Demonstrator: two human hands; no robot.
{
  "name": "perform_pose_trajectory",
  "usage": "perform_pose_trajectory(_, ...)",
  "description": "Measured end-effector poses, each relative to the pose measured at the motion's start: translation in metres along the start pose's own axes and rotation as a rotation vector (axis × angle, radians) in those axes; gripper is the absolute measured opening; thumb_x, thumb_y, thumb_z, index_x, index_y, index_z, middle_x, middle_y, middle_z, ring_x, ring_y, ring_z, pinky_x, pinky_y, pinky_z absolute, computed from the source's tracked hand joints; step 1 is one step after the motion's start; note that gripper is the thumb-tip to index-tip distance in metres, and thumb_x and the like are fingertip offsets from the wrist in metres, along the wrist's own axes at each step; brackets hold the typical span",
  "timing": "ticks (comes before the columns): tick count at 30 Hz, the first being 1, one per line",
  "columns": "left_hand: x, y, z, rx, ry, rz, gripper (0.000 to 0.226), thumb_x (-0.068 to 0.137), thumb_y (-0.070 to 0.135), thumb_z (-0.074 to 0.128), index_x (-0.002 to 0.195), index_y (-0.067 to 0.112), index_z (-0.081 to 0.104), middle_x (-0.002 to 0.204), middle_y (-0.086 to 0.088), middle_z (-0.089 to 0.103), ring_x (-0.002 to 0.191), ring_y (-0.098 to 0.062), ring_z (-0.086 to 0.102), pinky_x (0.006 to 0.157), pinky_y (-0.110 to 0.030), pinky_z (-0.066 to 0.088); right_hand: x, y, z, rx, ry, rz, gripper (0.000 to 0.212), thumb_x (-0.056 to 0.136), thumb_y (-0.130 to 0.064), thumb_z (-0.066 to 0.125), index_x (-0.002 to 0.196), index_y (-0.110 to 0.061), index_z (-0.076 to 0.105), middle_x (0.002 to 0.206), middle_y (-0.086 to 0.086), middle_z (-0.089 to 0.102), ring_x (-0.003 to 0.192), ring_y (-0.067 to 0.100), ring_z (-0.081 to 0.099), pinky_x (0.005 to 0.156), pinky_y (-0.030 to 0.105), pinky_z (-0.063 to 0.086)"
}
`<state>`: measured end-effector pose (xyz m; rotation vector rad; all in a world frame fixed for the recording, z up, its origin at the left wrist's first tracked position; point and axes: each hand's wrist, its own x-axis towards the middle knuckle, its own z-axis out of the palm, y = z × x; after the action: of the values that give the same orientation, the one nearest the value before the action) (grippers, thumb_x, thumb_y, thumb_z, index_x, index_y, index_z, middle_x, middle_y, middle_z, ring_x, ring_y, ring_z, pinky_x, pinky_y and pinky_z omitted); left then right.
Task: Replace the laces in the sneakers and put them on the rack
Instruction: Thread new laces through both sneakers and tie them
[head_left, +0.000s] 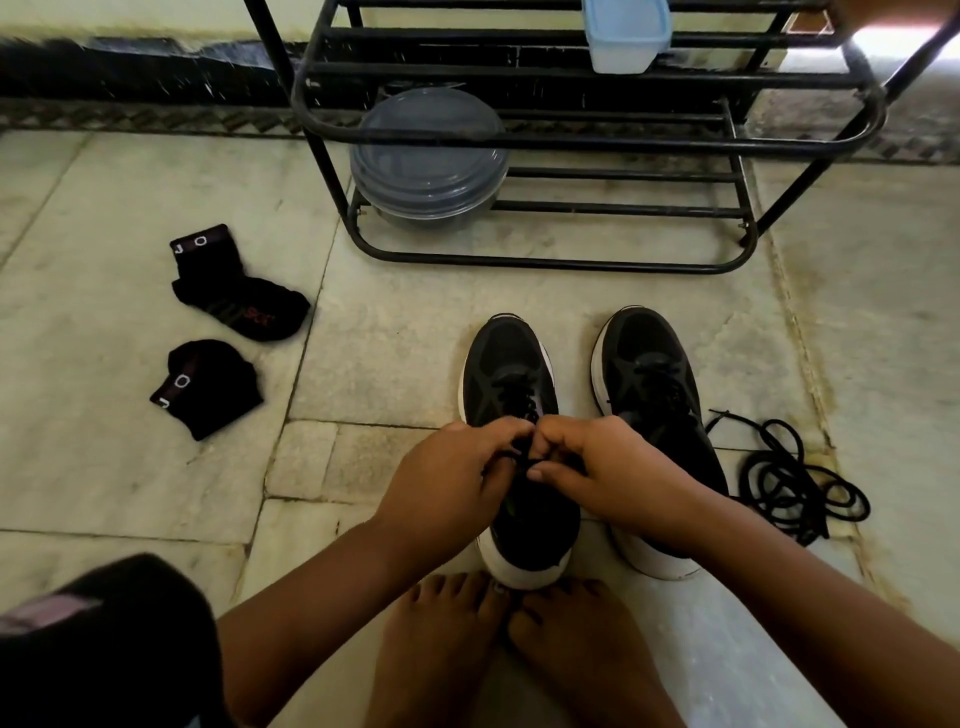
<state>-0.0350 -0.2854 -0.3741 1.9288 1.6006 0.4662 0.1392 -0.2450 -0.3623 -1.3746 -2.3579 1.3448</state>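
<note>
Lace (524, 449) is pinched by both the left hand (457, 478) and right hand (613, 473) over the left sneaker (511, 379), toe pointed at the rack (571, 140) ahead. Second sneaker (649, 364) is sat just beside, nearer the right hand.

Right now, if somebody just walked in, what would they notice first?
First, the left hand and right hand, low in the middle, pinching the black lace of the left black white-soled sneaker. Its twin, the right black sneaker, stands beside it, with a loose tangle of black cord laces on the pale stone floor to its right. The black metal-tube rack stands behind.
</note>
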Motion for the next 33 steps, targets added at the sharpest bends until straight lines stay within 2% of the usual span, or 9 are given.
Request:
perform_pose_trajectory(5,-0.003,0.007,-0.002,-0.535,0.135,-0.198,0.06,0.092,0.003,0.049,0.133,0.047,0.04,0.103,0.01,0.062,0.081,-0.021,0.061,0.073,-0.035,0.055,0.0,0.001,0.001,0.029,0.057,0.005,0.007,0.09,-0.021,0.06,0.084,-0.02,0.057,0.072,0.0,0.062,0.065,0.013,0.057,0.06,0.023,0.047)
perform_pose_trajectory(9,0.002,0.006,-0.011,-0.633,0.338,-0.256,0.068,0.091,-0.003,0.049,0.131,0.049,0.032,0.124,0.02,0.05,0.086,0.007,0.055,0.065,-0.008,0.046,0.001,0.001,0.005,0.058,0.112,0.008,0.006,0.091,-0.022,0.06,0.085,-0.023,0.057,0.073,-0.006,0.061,0.069,0.005,0.058,0.062,0.017,0.049)
perform_pose_trajectory(15,0.01,-0.008,-0.014,-0.622,0.688,-0.421,0.052,0.09,-0.003,0.05,0.125,0.034,0.046,0.126,0.017,0.046,0.101,0.005,0.054,0.057,-0.008,0.045,0.006,-0.004,0.004,0.053,0.194,-0.024,0.004,0.09,-0.019,0.061,0.086,-0.018,0.06,0.074,-0.001,0.065,0.071,0.014,0.063,0.068,0.032,0.053)
perform_pose_trajectory(18,0.0,-0.013,-0.005,-0.388,0.649,-0.513,0.049,0.09,0.003,0.052,0.117,0.042,0.043,0.137,0.008,0.03,0.123,-0.01,0.04,0.075,-0.012,0.044,0.007,-0.005,0.005,0.054,0.196,-0.036,0.004,0.09,-0.019,0.06,0.087,-0.017,0.06,0.074,0.0,0.065,0.07,0.014,0.063,0.068,0.034,0.053)
perform_pose_trajectory(21,-0.028,0.002,0.013,-0.22,0.267,-0.208,0.055,0.091,0.01,0.046,0.111,0.061,0.039,0.107,0.014,0.041,0.119,-0.021,0.045,0.108,-0.036,0.033,0.008,-0.004,0.005,0.058,0.199,-0.035,0.005,0.09,-0.018,0.06,0.087,-0.015,0.061,0.074,-0.001,0.065,0.07,0.013,0.063,0.068,0.033,0.053)
perform_pose_trajectory(23,-0.016,-0.004,0.007,-0.194,0.24,-0.117,0.051,0.09,-0.002,0.05,0.111,0.045,0.049,0.102,0.022,0.043,0.112,-0.012,0.043,0.103,-0.018,0.027,0.008,-0.004,0.005,0.055,0.197,-0.035,0.005,0.09,-0.017,0.06,0.087,-0.014,0.061,0.073,0.0,0.064,0.069,0.015,0.062,0.066,0.033,0.052)
perform_pose_trajectory(25,0.002,-0.008,-0.002,-0.066,0.199,-0.061,0.033,0.089,0.001,0.054,0.113,0.022,0.062,0.111,0.01,0.058,0.114,-0.015,0.048,0.102,-0.02,0.029,0.009,-0.006,0.005,0.056,0.194,-0.038,0.005,0.091,-0.016,0.059,0.087,-0.013,0.061,0.072,0.0,0.064,0.068,0.015,0.061,0.066,0.032,0.052)
perform_pose_trajectory(28,0.012,-0.02,-0.004,0.17,0.074,-0.004,0.022,0.09,0.015,0.055,0.107,0.025,0.066,0.107,0.006,0.066,0.115,-0.019,0.053,0.096,-0.039,0.039,0.009,-0.006,0.006,0.08,0.219,-0.05,0.005,0.09,-0.014,0.059,0.087,-0.013,0.063,0.071,-0.003,0.062,0.069,0.01,0.061,0.067,0.027,0.051)
perform_pose_trajectory(33,0.014,-0.025,-0.02,0.191,0.177,-0.036,0.02,0.088,0.029,0.049,0.096,0.029,0.067,0.09,0.012,0.068,0.093,-0.015,0.06,0.081,-0.035,0.041,0.007,0.006,-0.002,0.032,0.398,-0.061,0.018,0.088,-0.006,0.062,0.098,-0.015,0.074,0.086,-0.008,0.07,0.076,-0.002,0.063,0.071,0.008,0.049)
